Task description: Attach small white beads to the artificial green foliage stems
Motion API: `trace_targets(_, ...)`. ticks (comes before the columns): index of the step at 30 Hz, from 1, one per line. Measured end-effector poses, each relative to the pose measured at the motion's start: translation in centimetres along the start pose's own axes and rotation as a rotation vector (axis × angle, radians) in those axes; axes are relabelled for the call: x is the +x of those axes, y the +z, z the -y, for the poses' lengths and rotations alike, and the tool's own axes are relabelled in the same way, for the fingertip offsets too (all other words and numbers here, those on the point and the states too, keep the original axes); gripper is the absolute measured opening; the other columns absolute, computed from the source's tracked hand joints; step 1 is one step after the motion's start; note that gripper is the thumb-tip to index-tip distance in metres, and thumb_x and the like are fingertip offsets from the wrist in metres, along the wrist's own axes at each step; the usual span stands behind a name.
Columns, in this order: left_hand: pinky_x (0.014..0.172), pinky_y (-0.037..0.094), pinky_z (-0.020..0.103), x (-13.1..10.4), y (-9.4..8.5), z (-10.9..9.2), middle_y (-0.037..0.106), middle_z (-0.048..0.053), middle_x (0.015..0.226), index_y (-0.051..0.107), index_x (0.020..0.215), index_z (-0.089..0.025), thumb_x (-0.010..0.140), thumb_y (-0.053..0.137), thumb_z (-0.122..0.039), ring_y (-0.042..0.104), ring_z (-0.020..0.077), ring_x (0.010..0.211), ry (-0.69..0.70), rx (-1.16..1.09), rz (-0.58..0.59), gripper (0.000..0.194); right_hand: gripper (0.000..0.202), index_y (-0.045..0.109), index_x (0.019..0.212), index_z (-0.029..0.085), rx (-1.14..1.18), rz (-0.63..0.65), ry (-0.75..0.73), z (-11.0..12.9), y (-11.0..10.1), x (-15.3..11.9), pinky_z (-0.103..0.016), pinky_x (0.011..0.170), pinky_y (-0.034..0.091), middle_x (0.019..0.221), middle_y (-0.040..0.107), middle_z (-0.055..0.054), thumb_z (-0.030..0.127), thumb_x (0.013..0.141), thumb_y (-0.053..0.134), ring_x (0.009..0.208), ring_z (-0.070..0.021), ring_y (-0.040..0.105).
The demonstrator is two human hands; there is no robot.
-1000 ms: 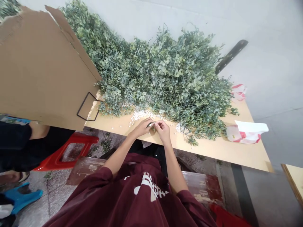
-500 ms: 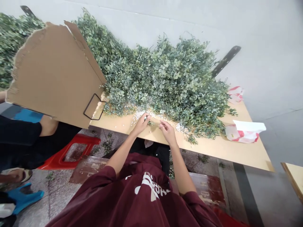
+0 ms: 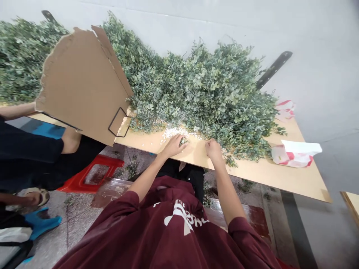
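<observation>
My left hand (image 3: 173,146) is curled round a small green sprig (image 3: 183,141) near the table's front edge. Just behind it lie scattered small white pieces (image 3: 175,132). To the right, my right hand (image 3: 213,148) is closed, with its knuckles up, beside the lower edge of the leaves; what it holds, if anything, is hidden. A large heap of artificial green foliage (image 3: 202,89) spreads across the back of the wooden table (image 3: 291,179). A loose leafy end (image 3: 230,160) hangs toward the front edge, right of my right hand.
An upright torn cardboard sheet (image 3: 81,82) with a black wire frame (image 3: 119,122) stands at the left. Beyond it are another person's arm (image 3: 19,110) and more foliage. A red stool (image 3: 92,173) is below. A red-and-white plastic bag (image 3: 293,155) lies at the table's right.
My right hand has moved right, away from my left hand, and its fingers have closed. My left hand has curled more round the sprig. The view has shifted slightly.
</observation>
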State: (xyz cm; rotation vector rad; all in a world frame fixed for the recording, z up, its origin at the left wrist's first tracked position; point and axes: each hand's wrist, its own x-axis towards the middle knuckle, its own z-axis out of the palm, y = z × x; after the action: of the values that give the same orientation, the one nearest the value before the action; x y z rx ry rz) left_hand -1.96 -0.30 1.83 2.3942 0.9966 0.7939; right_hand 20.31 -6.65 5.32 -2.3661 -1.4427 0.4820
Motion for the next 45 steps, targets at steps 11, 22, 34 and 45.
trace_targets(11,0.089,0.044,0.032,-0.8,-0.4,0.9,0.063,0.008,0.106,0.061,0.106,-0.017,0.089,0.057,-0.031,0.058,0.0225,0.102,-0.059,0.025,0.058,0.022,0.011,0.06,0.083,0.016,0.117,0.029,-0.064,-0.1,-0.2,0.5,-0.028,0.067,0.047,0.069,0.064,-0.007,0.014,0.083,0.049,0.068,-0.0183,0.063)
trace_targets(22,0.065,0.044,0.022,-0.6,-1.1,-1.2,0.058,0.001,0.069,0.058,0.078,-0.013,0.091,0.049,-0.041,0.055,0.0116,0.067,-0.243,-0.76,0.129,0.032,0.022,0.064,0.078,0.019,1.34,0.511,-0.131,3.0,3.4,-1.2,-0.024,0.062,0.053,0.072,0.067,-0.001,0.036,0.073,0.076,0.06,-0.0113,0.061)
trace_targets(34,0.05,0.041,0.019,1.6,0.7,-0.7,0.046,-0.003,0.063,0.049,0.078,-0.015,0.091,0.046,-0.051,0.045,0.0081,0.055,-0.312,-0.963,0.27,0.039,0.023,0.068,0.084,0.019,1.54,0.57,0.063,2.2,4.3,-0.2,-0.02,0.058,0.055,0.074,0.069,-0.001,0.029,0.069,0.081,0.059,-0.0095,0.062)
trace_targets(45,0.071,0.045,0.023,2.3,0.0,-1.2,0.058,0.002,0.07,0.056,0.073,-0.014,0.095,0.041,-0.052,0.055,0.0112,0.068,-0.184,-0.81,0.337,0.047,0.019,0.066,0.08,0.02,1.548,0.581,0.112,1.8,4.8,0.1,-0.02,0.046,0.041,0.06,0.055,0.004,0.033,0.074,0.077,0.046,-0.006,0.044)
